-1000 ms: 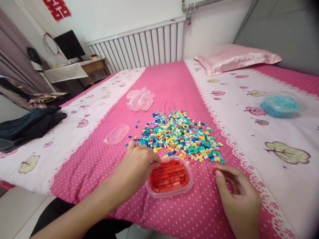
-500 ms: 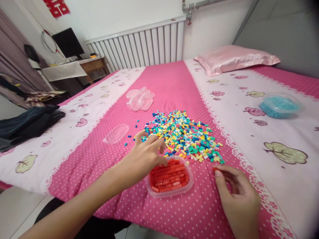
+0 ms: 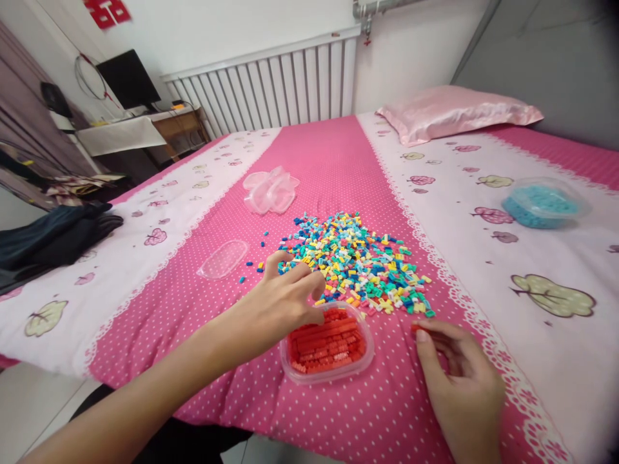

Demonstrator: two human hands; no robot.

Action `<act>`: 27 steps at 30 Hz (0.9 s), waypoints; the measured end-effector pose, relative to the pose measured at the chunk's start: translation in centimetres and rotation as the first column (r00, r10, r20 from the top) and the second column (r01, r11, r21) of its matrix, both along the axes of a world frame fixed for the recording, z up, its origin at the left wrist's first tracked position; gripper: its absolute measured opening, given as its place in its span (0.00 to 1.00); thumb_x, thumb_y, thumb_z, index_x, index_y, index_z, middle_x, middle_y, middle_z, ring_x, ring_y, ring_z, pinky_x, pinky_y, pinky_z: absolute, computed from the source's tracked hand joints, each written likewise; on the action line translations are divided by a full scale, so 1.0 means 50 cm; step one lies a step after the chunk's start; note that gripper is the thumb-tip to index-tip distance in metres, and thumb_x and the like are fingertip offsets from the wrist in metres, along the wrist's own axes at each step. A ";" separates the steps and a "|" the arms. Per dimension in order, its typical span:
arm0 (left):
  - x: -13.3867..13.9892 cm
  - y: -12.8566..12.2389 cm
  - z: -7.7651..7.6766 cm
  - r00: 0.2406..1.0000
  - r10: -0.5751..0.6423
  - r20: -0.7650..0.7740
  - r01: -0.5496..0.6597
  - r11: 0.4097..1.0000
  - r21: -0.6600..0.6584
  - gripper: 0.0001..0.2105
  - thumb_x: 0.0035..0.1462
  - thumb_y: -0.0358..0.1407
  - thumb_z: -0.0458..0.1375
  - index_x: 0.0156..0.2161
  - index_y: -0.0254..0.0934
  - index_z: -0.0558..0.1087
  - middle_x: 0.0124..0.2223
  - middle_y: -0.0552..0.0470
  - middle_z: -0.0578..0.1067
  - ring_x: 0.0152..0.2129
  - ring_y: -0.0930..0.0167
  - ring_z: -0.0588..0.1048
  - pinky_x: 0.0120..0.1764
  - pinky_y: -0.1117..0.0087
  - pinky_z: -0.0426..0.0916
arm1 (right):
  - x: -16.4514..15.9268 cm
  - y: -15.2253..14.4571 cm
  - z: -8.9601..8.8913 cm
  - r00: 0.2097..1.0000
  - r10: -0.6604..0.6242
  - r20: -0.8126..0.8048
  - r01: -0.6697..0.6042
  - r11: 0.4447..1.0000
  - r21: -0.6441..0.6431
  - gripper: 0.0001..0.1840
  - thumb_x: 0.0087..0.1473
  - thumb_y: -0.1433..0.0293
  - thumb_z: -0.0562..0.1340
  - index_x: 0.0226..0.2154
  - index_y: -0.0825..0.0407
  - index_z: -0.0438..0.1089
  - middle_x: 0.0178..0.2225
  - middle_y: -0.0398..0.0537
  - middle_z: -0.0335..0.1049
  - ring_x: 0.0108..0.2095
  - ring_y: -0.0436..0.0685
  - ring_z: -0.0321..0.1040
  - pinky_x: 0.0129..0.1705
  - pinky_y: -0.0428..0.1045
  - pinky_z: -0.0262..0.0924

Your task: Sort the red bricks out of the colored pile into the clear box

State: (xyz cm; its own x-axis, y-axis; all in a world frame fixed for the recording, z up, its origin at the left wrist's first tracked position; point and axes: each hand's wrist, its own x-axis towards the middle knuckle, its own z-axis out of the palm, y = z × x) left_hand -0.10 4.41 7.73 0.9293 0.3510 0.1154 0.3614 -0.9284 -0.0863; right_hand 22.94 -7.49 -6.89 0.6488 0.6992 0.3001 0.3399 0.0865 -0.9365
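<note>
My left hand (image 3: 287, 296) is arched over the left rim of a clear plastic tub (image 3: 370, 353). Its fingers are bent and apart, nothing shows between them, and the thumb tip reaches over the tub's contents. Rows of small red toy bricks (image 3: 326, 341) fill that tub. To its right, my right hand (image 3: 461, 380) pinches a small red brick (image 3: 416, 327) between thumb and index finger, with the other fingers curled. Just beyond both hands spreads a pile of mixed small bricks (image 3: 358, 258) in blue, green, yellow, white and pink.
A clear lid (image 3: 224, 259) lies left of the pile. Several clear plastic pieces (image 3: 271, 192) are stacked behind it. A tub of light blue bricks (image 3: 544, 203) sits at the right, below a pink pillow (image 3: 459, 113). Dark clothing (image 3: 53, 238) lies at the bed's left edge.
The view has shifted very slightly. My left hand stays over the tub with barely any movement, and my right hand still pinches the red brick.
</note>
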 end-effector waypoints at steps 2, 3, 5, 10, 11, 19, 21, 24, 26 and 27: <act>0.000 0.001 0.000 1.000 -0.002 -0.010 0.002 1.000 0.004 0.09 0.64 0.30 0.61 0.31 0.41 0.77 0.43 0.52 0.72 0.42 0.68 0.67 0.59 0.53 0.45 | 0.000 0.000 -0.001 1.000 0.006 0.002 -0.006 1.000 0.001 0.09 0.56 0.63 0.66 0.38 0.49 0.75 0.38 0.49 0.77 0.37 0.57 0.75 0.42 0.54 0.70; 0.001 0.002 0.001 1.000 -0.003 -0.016 0.003 1.000 0.008 0.09 0.64 0.30 0.60 0.31 0.41 0.77 0.43 0.52 0.72 0.41 0.68 0.67 0.59 0.53 0.45 | 0.001 -0.001 -0.001 1.000 0.007 0.001 -0.007 1.000 0.004 0.09 0.56 0.63 0.66 0.38 0.49 0.75 0.38 0.49 0.77 0.37 0.57 0.75 0.43 0.54 0.70; 0.002 0.003 0.002 1.000 -0.003 -0.031 0.004 1.000 0.013 0.10 0.64 0.29 0.59 0.31 0.41 0.76 0.43 0.52 0.72 0.41 0.69 0.67 0.59 0.52 0.44 | 0.001 -0.001 -0.001 1.000 0.007 -0.005 -0.007 1.000 0.008 0.09 0.56 0.63 0.66 0.38 0.49 0.75 0.38 0.49 0.77 0.37 0.57 0.75 0.42 0.54 0.70; 0.000 0.008 0.001 0.999 -0.008 -0.045 0.009 1.000 0.022 0.09 0.64 0.29 0.60 0.32 0.42 0.76 0.41 0.53 0.72 0.41 0.68 0.66 0.59 0.52 0.43 | 0.000 -0.001 -0.001 1.000 -0.004 -0.005 0.004 1.000 -0.003 0.09 0.56 0.63 0.67 0.38 0.49 0.76 0.38 0.49 0.77 0.37 0.57 0.75 0.43 0.54 0.70; -0.001 0.009 0.001 0.999 -0.009 -0.045 0.010 1.000 0.020 0.09 0.65 0.29 0.59 0.33 0.42 0.76 0.42 0.53 0.72 0.41 0.68 0.66 0.59 0.52 0.43 | 0.000 -0.001 -0.001 1.000 -0.003 -0.006 0.003 1.000 -0.002 0.09 0.56 0.63 0.67 0.38 0.49 0.76 0.38 0.49 0.77 0.37 0.57 0.75 0.43 0.54 0.70; -0.008 0.012 -0.001 0.999 -0.029 -0.029 0.029 0.999 0.024 0.09 0.66 0.31 0.59 0.36 0.45 0.79 0.41 0.53 0.72 0.42 0.68 0.67 0.59 0.52 0.43 | 0.000 -0.002 -0.002 1.000 0.007 -0.019 -0.007 1.000 0.008 0.08 0.56 0.64 0.67 0.39 0.49 0.76 0.39 0.48 0.77 0.37 0.55 0.75 0.42 0.51 0.70; -0.009 0.013 0.001 0.999 -0.031 -0.032 0.032 0.999 0.029 0.07 0.64 0.32 0.61 0.35 0.45 0.79 0.41 0.53 0.72 0.42 0.68 0.68 0.59 0.53 0.45 | 0.000 -0.001 -0.002 1.000 0.003 -0.019 -0.003 1.000 0.010 0.08 0.56 0.64 0.67 0.39 0.49 0.76 0.39 0.48 0.77 0.37 0.55 0.75 0.42 0.50 0.70; -0.010 0.013 0.006 0.999 -0.043 -0.025 0.044 0.998 0.041 0.04 0.62 0.33 0.63 0.35 0.45 0.79 0.41 0.53 0.72 0.41 0.68 0.68 0.59 0.54 0.48 | 0.000 0.000 -0.002 1.000 -0.004 -0.011 0.004 1.000 0.010 0.08 0.56 0.64 0.67 0.38 0.49 0.76 0.38 0.47 0.77 0.36 0.54 0.75 0.42 0.50 0.70; -0.011 0.012 0.010 0.999 -0.046 -0.011 0.046 0.998 0.043 0.04 0.61 0.34 0.63 0.35 0.45 0.79 0.41 0.54 0.72 0.41 0.68 0.68 0.59 0.55 0.48 | 0.000 0.001 -0.001 1.000 -0.001 -0.004 0.001 1.000 0.013 0.08 0.56 0.64 0.67 0.38 0.50 0.76 0.38 0.47 0.77 0.36 0.54 0.75 0.42 0.50 0.70; -0.012 0.011 0.012 0.999 -0.045 0.000 0.045 0.998 0.042 0.04 0.62 0.34 0.63 0.35 0.45 0.79 0.41 0.54 0.72 0.41 0.68 0.68 0.59 0.55 0.48 | 0.000 0.001 -0.001 1.000 0.002 -0.002 -0.002 1.000 0.016 0.08 0.56 0.64 0.67 0.38 0.49 0.76 0.38 0.47 0.77 0.35 0.54 0.75 0.42 0.50 0.70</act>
State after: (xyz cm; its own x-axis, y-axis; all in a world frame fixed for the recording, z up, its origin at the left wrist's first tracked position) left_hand -0.69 4.96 8.31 0.9440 0.3035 0.1297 0.3193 -0.9393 -0.1255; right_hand 22.96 -7.42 -6.96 0.6481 0.6955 0.3103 0.3381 0.1023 -0.9355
